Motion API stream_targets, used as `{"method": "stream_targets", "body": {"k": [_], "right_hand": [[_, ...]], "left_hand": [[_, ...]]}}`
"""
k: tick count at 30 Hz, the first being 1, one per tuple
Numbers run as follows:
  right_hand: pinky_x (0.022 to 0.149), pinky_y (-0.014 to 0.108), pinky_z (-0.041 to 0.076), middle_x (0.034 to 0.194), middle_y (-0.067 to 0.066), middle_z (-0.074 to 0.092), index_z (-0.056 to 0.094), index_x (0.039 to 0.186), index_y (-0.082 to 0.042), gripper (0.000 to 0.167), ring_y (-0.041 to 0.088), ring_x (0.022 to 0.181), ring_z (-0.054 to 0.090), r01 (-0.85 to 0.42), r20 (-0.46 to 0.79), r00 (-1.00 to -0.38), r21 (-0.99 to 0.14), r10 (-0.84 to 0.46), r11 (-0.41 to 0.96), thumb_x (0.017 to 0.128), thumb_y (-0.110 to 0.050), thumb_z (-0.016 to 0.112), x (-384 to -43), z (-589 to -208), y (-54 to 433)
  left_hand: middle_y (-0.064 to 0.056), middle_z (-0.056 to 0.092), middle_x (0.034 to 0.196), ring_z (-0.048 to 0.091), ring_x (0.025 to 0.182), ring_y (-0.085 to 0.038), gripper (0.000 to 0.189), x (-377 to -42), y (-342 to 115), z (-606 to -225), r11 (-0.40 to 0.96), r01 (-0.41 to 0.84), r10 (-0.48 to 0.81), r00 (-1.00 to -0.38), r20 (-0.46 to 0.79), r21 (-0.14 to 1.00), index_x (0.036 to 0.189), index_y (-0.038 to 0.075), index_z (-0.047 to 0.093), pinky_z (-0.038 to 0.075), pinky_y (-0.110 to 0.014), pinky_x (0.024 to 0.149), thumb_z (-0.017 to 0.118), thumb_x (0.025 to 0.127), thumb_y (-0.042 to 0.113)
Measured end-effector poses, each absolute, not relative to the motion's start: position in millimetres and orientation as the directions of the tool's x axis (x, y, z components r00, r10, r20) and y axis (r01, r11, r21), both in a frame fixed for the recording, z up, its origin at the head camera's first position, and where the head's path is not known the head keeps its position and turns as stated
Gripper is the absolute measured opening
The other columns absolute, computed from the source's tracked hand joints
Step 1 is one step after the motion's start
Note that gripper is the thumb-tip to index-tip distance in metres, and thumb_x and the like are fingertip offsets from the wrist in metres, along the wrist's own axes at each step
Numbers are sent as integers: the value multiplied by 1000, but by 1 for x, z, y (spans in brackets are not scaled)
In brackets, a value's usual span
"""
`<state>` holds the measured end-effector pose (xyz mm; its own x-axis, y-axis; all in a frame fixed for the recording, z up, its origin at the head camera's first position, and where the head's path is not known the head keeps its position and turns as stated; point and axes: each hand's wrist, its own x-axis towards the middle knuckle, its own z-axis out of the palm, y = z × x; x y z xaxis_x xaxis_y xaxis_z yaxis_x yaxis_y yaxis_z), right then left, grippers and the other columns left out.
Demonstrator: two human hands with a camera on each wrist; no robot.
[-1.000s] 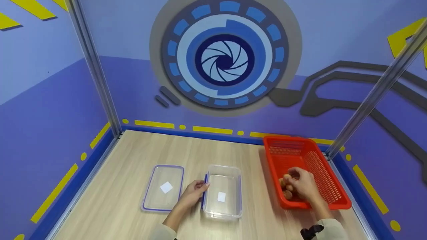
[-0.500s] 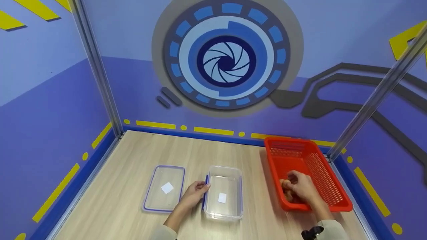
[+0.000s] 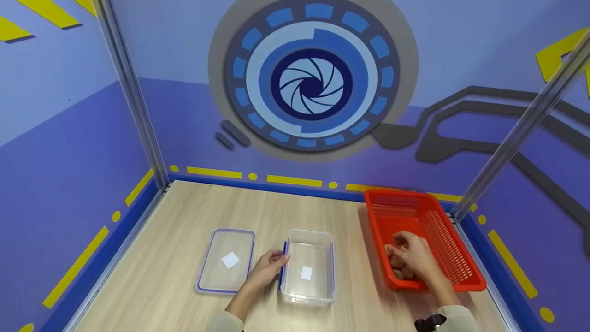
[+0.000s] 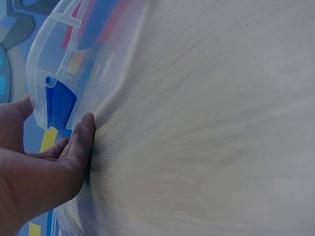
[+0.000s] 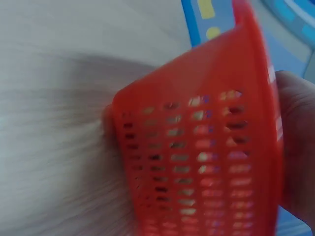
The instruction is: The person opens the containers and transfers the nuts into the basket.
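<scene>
A clear plastic food container (image 3: 308, 286) with blue side latches stands lidless at the middle of the table. My left hand (image 3: 266, 269) grips its left side, thumb at the rim; the left wrist view shows the fingers (image 4: 84, 132) low against the container beside a blue latch. On the right, my right hand (image 3: 417, 257) reaches into a red plastic basket (image 3: 433, 230), fingers bent over several small round brown things, walnut-like (image 3: 397, 263), in its near left corner. I cannot tell whether the fingertips pinch one. In the right wrist view, the basket wall (image 5: 197, 147) hides most of this hand.
Left of the container lies its clear lid (image 3: 226, 272), blue-edged with a white label. A patterned blue wall (image 3: 184, 124) rises behind the wooden table (image 3: 267, 207). Metal posts (image 3: 133, 92) stand at the back corners.
My right hand has shifted slightly within the basket among the round brown things, which have moved around under the fingers. My left hand and the container stay where they were.
</scene>
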<state>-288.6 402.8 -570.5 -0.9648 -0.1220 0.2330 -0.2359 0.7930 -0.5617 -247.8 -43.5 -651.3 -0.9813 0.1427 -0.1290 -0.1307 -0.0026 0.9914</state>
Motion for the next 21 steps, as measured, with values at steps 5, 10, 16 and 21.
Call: {"method": "stream_targets", "body": {"k": [5, 10, 16, 21], "right_hand": [[94, 55, 58, 112, 10, 73, 72, 120, -3, 35, 30, 105, 69, -343, 321, -928, -533, -190, 774, 90, -12, 87, -285, -551, 374], [91, 51, 60, 109, 7, 73, 73, 116, -5, 36, 24, 100, 68, -462, 391, -874, -488, -288, 741, 85, -8, 90, -281, -536, 334], [88, 45, 62, 107, 3, 74, 75, 112, -10, 34, 20, 98, 70, -591, 448, -796, -431, -408, 682, 83, -9, 92, -274, -531, 294], [88, 44, 62, 108, 2, 74, 74, 113, -12, 33, 21, 99, 70, -621, 442, -779, -441, -445, 648, 85, -9, 90, -267, -539, 276]], "left_hand": [[-21, 62, 130, 64, 118, -35, 63, -248, -43, -651, 15, -132, 131, -982, -133, 991, 144, -14, 47, 57, -44, 98, 65, 107, 34], [-22, 63, 130, 65, 116, -32, 64, -246, -43, -649, 11, -132, 130, -983, -133, 991, 144, -14, 47, 57, -44, 97, 66, 107, 35], [-20, 64, 128, 66, 115, -30, 61, -245, -42, -647, 14, -124, 135, -983, -125, 992, 142, -13, 49, 58, -43, 97, 66, 106, 34], [-20, 63, 130, 65, 116, -31, 62, -246, -43, -646, 18, -126, 138, -982, -127, 992, 143, -13, 49, 57, -43, 98, 66, 107, 35]]}}
